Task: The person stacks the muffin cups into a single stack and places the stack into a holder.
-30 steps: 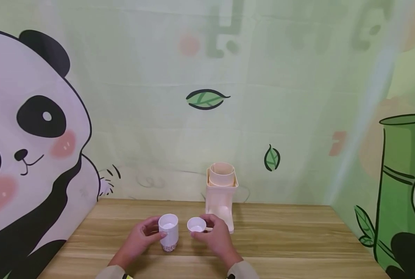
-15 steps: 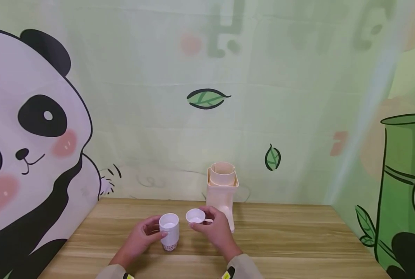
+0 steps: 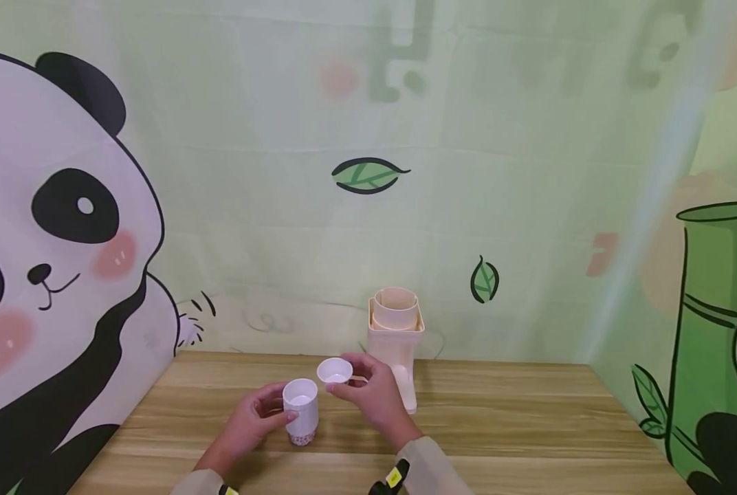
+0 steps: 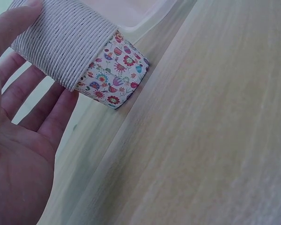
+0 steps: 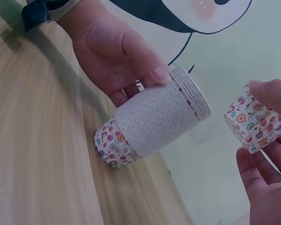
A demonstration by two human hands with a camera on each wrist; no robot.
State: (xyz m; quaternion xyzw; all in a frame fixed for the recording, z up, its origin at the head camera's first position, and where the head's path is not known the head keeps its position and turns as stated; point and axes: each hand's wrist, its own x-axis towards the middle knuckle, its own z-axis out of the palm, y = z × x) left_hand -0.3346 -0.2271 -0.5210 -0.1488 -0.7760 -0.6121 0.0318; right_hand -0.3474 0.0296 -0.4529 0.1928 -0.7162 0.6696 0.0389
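A stack of nested white paper cups (image 3: 303, 421) stands upright on the wooden table, its lowest cup printed with colourful flowers. My left hand (image 3: 254, 421) grips the stack from the left, thumb near the upper part. In the left wrist view, the fingers of the left hand (image 4: 23, 154) lie behind the ribbed stack (image 4: 68, 44). My right hand (image 3: 373, 390) pinches a single flower-printed paper cup (image 5: 254, 121) by its right side. In the head view this cup (image 3: 335, 371) is held with its mouth up, behind and slightly right of the stack's top.
A pale pink cup holder (image 3: 390, 350) with a round tube on top stands at the table's back, partly behind my right hand. The wooden table (image 3: 517, 426) meets a green printed backdrop (image 3: 251, 240) with a panda and bamboo.
My right hand has lifted the single cup and moved it left and away from me, nearer the stack's top. The left hand and the stack have stayed in place.
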